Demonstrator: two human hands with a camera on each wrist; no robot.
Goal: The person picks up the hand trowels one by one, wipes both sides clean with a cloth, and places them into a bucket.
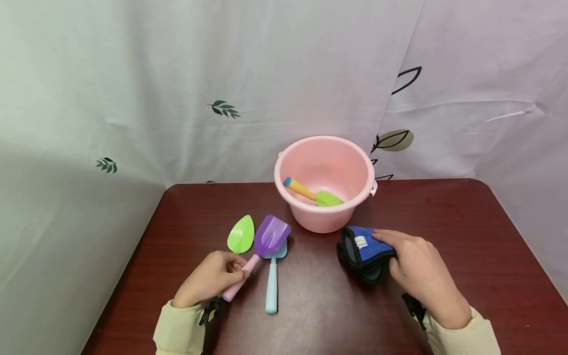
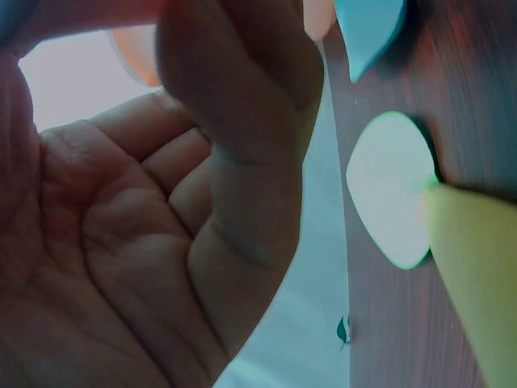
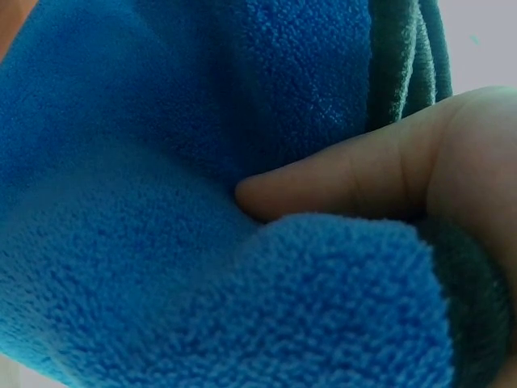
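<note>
My left hand (image 1: 214, 277) pinches the pink handle of a purple toy shovel (image 1: 271, 234), whose blade lies over the blade of a light blue shovel (image 1: 272, 288). Just left of it is a green leaf-shaped blade (image 1: 241, 234), its handle hidden by the hand in the head view; the left wrist view shows the blade (image 2: 392, 190) joined to a yellow handle (image 2: 477, 267). My right hand (image 1: 421, 268) grips the right side of a folded blue cloth (image 1: 372, 242) with black edging; in the right wrist view a finger presses into the fleecy cloth (image 3: 145, 242).
A pink bucket (image 1: 321, 222) stands at the back middle of the dark red table (image 1: 337, 315), with a yellow-handled green shovel (image 1: 329, 198) inside it. A pale curtain (image 1: 284, 74) with leaf prints hangs behind the table and on both sides.
</note>
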